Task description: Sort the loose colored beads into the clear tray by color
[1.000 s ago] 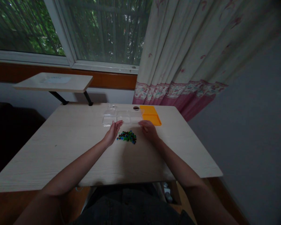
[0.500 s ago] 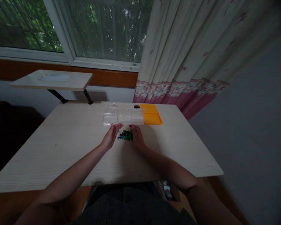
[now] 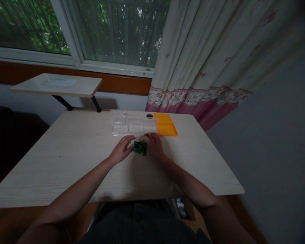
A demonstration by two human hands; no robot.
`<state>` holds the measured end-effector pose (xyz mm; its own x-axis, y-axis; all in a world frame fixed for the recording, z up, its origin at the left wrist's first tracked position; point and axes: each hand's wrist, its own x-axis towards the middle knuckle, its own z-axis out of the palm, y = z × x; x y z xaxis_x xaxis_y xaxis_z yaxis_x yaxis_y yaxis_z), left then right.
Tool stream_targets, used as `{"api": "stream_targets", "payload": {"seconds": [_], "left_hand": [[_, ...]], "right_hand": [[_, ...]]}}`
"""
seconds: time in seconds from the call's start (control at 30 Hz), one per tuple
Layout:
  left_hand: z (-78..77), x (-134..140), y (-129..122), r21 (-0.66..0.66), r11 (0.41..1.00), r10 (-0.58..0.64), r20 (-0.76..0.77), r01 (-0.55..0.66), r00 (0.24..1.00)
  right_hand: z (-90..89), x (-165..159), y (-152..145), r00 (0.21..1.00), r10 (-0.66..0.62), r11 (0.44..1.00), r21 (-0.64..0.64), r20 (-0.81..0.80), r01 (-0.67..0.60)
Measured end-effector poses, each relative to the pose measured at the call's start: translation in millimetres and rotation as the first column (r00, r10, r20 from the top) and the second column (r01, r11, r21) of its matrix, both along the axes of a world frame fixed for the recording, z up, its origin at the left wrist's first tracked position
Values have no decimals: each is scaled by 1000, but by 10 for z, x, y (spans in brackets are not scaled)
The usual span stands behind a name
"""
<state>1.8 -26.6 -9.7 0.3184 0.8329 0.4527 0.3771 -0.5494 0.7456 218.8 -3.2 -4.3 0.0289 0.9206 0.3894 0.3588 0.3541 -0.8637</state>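
Observation:
A small heap of green, blue and dark pieces [image 3: 139,147] lies on the pale table, too small for me to tell their exact kind. My left hand [image 3: 122,148] curves around the heap's left side, fingers stretched out and thumb at its edge. On the other side, my right hand [image 3: 154,145] rests with its fingers extended, close to the pieces. Neither hand grips anything. Just beyond my fingertips lies a clear plastic compartment tray [image 3: 135,128]. An orange tray [image 3: 167,128] adjoins its right end.
The wooden table [image 3: 86,162] has a round cable hole [image 3: 149,116] near its back edge. A small raised shelf [image 3: 58,84] on black legs stands at the back left. Curtains [image 3: 193,67] hang behind the table on the right, beside a window.
The heap has become more compact. My left thumb has come in to the pieces, and my right hand has shifted slightly right, away from the heap.

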Motion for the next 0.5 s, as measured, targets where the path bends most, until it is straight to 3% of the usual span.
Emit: {"api": "stream_targets", "payload": {"seconds": [0.17, 0.5], "left_hand": [[-11, 35, -61, 24, 999, -25, -254, 32, 967], [-18, 32, -54, 65, 997, -24, -256, 42, 966]], "right_hand": [[-54, 177, 11, 925, 197, 973, 49, 326, -225], [16, 282, -41, 697, 269, 897, 90, 665, -432]]}}
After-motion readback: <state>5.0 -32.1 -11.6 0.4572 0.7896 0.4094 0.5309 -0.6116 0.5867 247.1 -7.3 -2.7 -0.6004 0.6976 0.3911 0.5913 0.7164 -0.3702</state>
